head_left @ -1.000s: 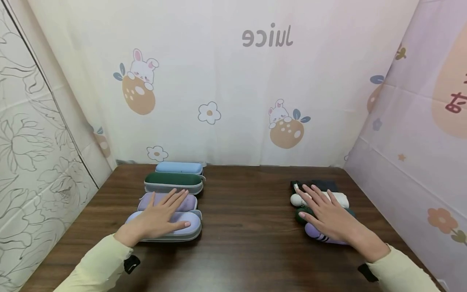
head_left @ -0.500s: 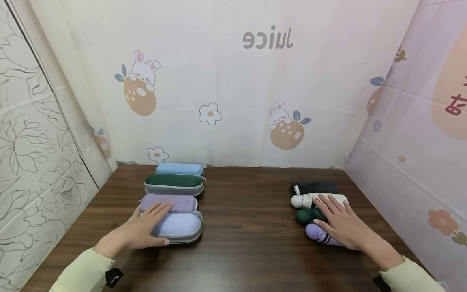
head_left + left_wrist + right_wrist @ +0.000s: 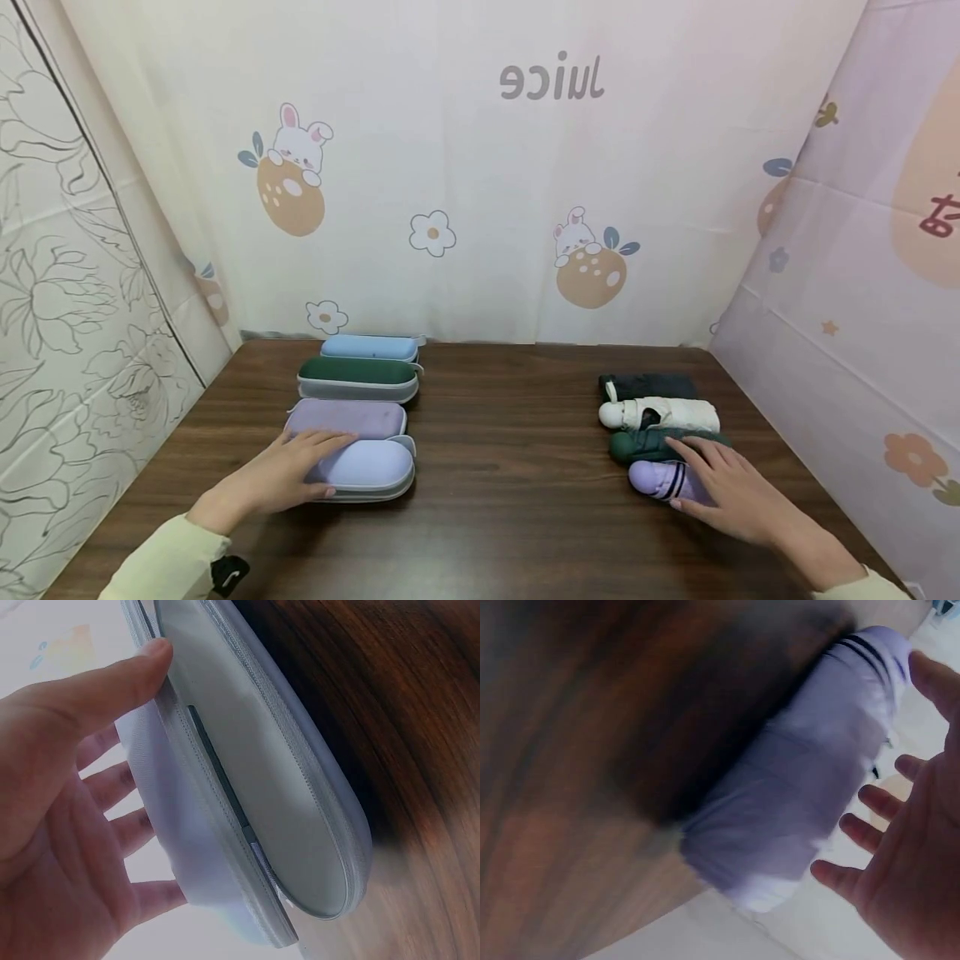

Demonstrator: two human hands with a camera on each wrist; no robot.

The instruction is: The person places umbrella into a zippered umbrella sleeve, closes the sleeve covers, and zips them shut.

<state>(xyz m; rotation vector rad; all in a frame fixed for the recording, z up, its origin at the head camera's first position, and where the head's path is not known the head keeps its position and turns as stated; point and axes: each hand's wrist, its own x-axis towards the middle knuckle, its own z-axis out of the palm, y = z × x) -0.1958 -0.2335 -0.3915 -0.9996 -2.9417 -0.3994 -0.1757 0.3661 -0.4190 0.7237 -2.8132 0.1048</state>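
My left hand [image 3: 281, 477] lies over the left end of a pale periwinkle zippered case [image 3: 367, 464]. In the left wrist view, the thumb is at the zipper edge of the case [image 3: 247, 750], and the fingers reach behind its lid, tips hidden. Grey shows between the zipper edges. At the right, my right hand [image 3: 738, 496] hovers over a lavender folding umbrella [image 3: 671, 481], fingers spread and loosely bent. In the right wrist view, the umbrella [image 3: 795, 780] lies beside the thumb and fingers, with nothing held.
Behind the near case lie a mauve case [image 3: 348, 418], a dark green case [image 3: 356, 370] and a light blue case [image 3: 369, 347]. Beyond the lavender umbrella are a dark green umbrella [image 3: 648, 444], a white one [image 3: 678, 414] and a black one [image 3: 652, 386]. The wooden table [image 3: 502, 467] meets a curtain [image 3: 480, 167].
My left hand has drawn back left and come down around the periwinkle case. My right hand has drawn back toward me and right, uncovering the black, white and green umbrellas.
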